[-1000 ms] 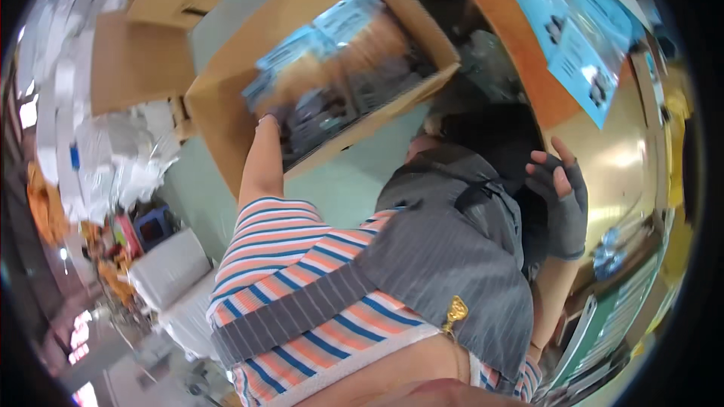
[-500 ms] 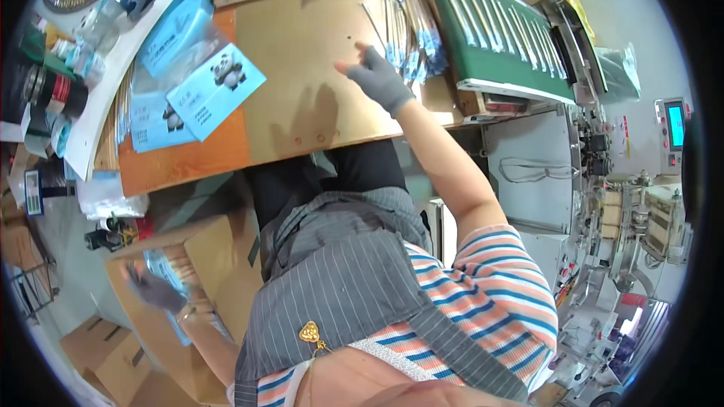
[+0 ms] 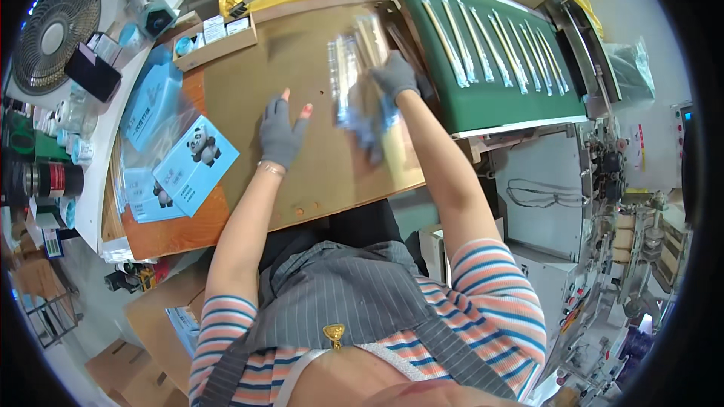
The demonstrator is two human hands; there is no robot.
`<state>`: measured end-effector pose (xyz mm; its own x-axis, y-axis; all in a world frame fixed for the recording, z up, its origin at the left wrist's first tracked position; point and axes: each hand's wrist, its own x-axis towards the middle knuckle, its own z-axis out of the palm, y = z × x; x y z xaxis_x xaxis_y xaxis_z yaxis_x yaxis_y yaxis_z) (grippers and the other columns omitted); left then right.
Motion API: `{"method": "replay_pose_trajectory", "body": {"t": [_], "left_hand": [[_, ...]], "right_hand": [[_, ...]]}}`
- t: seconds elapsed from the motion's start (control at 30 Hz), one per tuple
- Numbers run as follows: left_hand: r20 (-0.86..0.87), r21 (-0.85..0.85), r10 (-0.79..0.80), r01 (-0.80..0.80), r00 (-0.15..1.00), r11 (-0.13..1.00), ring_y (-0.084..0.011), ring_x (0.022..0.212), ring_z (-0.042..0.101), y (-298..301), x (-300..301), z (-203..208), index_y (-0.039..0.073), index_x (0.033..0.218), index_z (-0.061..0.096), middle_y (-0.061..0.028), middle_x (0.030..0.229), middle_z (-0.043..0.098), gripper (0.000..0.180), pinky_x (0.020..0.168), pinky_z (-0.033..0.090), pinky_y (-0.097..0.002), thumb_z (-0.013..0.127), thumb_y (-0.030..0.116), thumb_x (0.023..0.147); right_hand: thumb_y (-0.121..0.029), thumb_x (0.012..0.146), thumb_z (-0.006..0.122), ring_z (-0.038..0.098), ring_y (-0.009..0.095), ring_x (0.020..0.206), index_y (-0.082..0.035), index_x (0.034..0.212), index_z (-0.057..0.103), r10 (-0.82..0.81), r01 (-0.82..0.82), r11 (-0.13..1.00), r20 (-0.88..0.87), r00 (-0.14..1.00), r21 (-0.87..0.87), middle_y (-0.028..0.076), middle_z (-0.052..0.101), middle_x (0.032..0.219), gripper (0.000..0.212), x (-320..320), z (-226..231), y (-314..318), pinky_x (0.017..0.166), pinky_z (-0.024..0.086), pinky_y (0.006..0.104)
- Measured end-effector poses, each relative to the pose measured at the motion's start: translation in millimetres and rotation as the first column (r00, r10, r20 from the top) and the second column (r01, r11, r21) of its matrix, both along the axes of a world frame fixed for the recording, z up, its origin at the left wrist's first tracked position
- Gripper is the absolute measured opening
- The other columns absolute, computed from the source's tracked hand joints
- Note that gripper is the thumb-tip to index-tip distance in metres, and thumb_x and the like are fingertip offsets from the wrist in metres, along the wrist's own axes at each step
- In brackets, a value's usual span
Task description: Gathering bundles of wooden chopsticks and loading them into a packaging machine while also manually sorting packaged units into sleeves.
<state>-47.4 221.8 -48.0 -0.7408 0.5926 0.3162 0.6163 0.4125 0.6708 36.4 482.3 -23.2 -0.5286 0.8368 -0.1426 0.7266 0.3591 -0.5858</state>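
Observation:
My left hand (image 3: 281, 132), in a grey glove with bare fingertips, is over the brown board (image 3: 302, 53) with fingers and thumb spread and nothing in it. To its right lies a loose pile of thin wooden sticks in clear and blue wrappers, like chopsticks (image 3: 348, 75), partly smeared by motion. My right hand (image 3: 396, 77), gloved the same way, is against the pile's right side. Its fingers are partly hidden and blurred, so their grip does not show. More wrapped sticks (image 3: 483, 41) lie in a row on the green conveyor belt (image 3: 452, 105) beyond that hand.
Blue panda-printed bags (image 3: 197, 166) lie on the table's left. A small cardboard tray (image 3: 215, 39) holds little boxes at the back left. A fan (image 3: 56, 30) and a phone (image 3: 92, 74) are farther left. An open carton (image 3: 162, 305) stands on the floor at lower left.
My left hand has come up from the floor carton to above the board. My right hand has moved right and up against the stick pile, which has shifted left and spread.

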Motion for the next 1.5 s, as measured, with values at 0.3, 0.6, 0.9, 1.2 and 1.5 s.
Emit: {"method": "replay_pose_trajectory", "body": {"t": [0.3,0.6,0.9,1.2,1.5], "left_hand": [[-0.278,-0.024,0.017,-0.025,0.96,0.999,-0.0374,0.115,0.049,26.9,-10.9,-44.9,-0.002,0.131,0.047,-0.0219,0.126,0.053,0.073,0.1,0.038,-0.0438,0.072,0.041,0.078],[-0.252,-0.095,-0.006,-0.019,0.968,0.995,-0.037,0.12,0.046,22.9,-4.6,-36.3,-0.003,0.132,0.045,-0.0227,0.13,0.051,0.081,0.104,0.033,-0.0439,0.074,0.046,0.074],[-0.266,-0.113,0.005,-0.036,0.964,0.993,-0.0384,0.121,0.046,24.5,-4.1,-35.4,-0.002,0.132,0.045,-0.0226,0.131,0.05,0.079,0.104,0.034,-0.045,0.072,0.046,0.075],[0.294,0.002,0.08,-0.085,0.952,0.996,-0.0424,0.127,0.041,64.0,25.7,-5.1,-0.009,0.135,0.039,-0.031,0.135,0.044,0.087,0.107,0.031,-0.0438,0.047,0.063,0.088],[0.897,0.396,-0.256,-0.398,0.36,0.827,-0.0135,0.075,0.059,62.5,-3.2,10.2,0.0,0.106,0.064,-0.0051,0.088,0.064,0.05,0.067,0.049,-0.0278,0.067,0.046,0.085]], "right_hand": [[-0.041,0.087,0.064,0.053,0.028,0.12,0.002,0.128,0.051,0.13,-0.001,0.967,-0.487,0.864,0.256,0.02,0.057,0.126,0.061,95.9,84.1,68.9,0.1,0.04,0.0344],[-0.072,0.078,0.05,0.043,0.033,0.129,-0.009,0.136,0.048,-0.618,0.42,0.64,0.107,0.779,0.643,0.014,0.048,0.14,0.086,253.2,56.0,271.6,0.11,0.027,0.0425],[-0.05,0.089,0.051,0.05,0.038,0.12,-0.003,0.134,0.044,0.26,-0.249,0.855,0.039,0.965,0.455,0.022,0.054,0.128,0.065,158.9,59.1,169.8,0.104,0.034,0.0473],[-0.066,0.082,0.053,0.05,0.043,0.118,0.007,0.123,0.05,0.127,-0.11,0.945,-0.037,0.991,0.309,0.032,0.053,0.122,0.084,21.1,4.5,16.0,0.1,0.04,0.0454],[-0.041,0.077,0.074,0.062,0.016,0.08,0.006,0.108,0.059,0.058,-0.399,0.61,-0.463,0.884,-0.685,0.012,0.065,0.094,0.059,-24.0,3.8,-90.6,0.066,0.049,0.03]]}}
